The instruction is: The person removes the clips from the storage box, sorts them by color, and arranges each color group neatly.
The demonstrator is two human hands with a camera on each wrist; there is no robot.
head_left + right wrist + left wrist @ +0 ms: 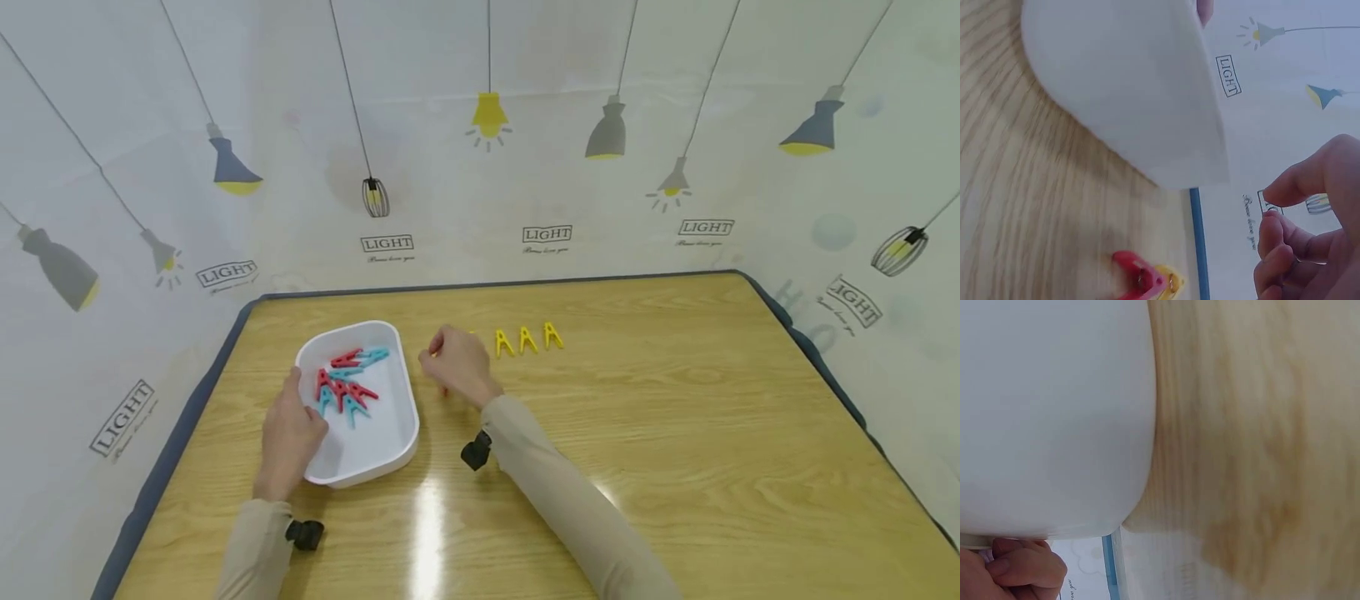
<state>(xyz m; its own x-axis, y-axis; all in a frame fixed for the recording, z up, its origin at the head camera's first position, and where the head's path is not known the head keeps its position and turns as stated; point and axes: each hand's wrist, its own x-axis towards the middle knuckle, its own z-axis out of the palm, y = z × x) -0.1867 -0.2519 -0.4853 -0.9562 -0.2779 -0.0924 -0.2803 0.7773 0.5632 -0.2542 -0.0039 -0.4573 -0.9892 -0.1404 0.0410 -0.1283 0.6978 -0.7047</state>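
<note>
My left hand (291,429) grips the left rim of a white plastic tray (408,408), thumb over the edge. Several red clothespins (362,392) and light-blue clothespins (354,410) lie jumbled inside it. Just right of the tray, my right hand (459,367) hovers over the table, fingers curled and thumb tip close to the index finger. Nothing shows between those tips in the right wrist view. Beneath that hand are a red clothespin (1140,278) and, partly behind it, a yellow clothespin (1172,282).
A row of yellow clothespins (527,340) stretches to the right of my right hand, which partly covers its left end. The wooden table (675,417) has a dark-blue edge along a white backdrop (435,167) printed with lamps.
</note>
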